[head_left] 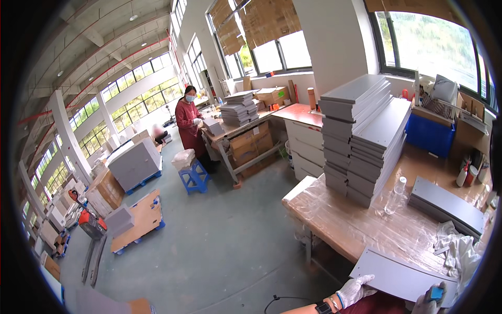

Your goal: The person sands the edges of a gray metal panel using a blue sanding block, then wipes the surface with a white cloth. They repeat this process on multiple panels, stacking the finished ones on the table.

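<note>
A flat grey panel (402, 276) lies at the near edge of the plastic-covered table (324, 209), partly jutting over it. My left hand (356, 290), in a white knitted glove, grips the panel's near left edge, with the fingers on top. At the panel's right end is my gloved right hand (430, 301), closed around a small blue block-like thing (436, 293). What that thing is cannot be made out, and part of this hand is hidden. A crumpled white cloth (457, 246) lies just beyond the panel's right end.
Tall stacks of grey panels (374, 141) stand on the table, beside a clear bottle (395, 196). More panels (447, 206) lie at the right, near a blue bin (430, 133). Further off, a masked person (189, 118) works by another table; a blue stool (193, 177) and pallet jack (94, 230) stand on the floor.
</note>
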{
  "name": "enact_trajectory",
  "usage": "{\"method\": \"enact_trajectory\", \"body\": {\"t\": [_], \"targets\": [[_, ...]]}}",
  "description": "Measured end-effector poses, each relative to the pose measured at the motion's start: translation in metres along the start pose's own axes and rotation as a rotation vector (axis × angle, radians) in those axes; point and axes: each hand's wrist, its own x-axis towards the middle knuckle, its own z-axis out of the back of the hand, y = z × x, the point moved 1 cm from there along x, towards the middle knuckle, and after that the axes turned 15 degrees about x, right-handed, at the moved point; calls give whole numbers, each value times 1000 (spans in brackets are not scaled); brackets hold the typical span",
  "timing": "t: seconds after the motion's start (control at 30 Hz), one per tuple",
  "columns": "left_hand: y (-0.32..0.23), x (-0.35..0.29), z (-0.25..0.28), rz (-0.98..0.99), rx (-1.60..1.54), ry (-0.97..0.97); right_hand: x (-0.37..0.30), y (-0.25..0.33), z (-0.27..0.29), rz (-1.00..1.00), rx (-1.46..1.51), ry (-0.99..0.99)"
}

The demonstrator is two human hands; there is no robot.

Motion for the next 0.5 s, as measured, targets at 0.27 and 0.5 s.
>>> {"method": "enact_trajectory", "body": {"t": [0.27, 0.5], "targets": [[-33, -41, -57, -85, -41, -39, 2, 9, -7, 38, 8, 114], [-29, -39, -52, -72, 6, -29, 1, 5, -8, 22, 14, 104]]}}
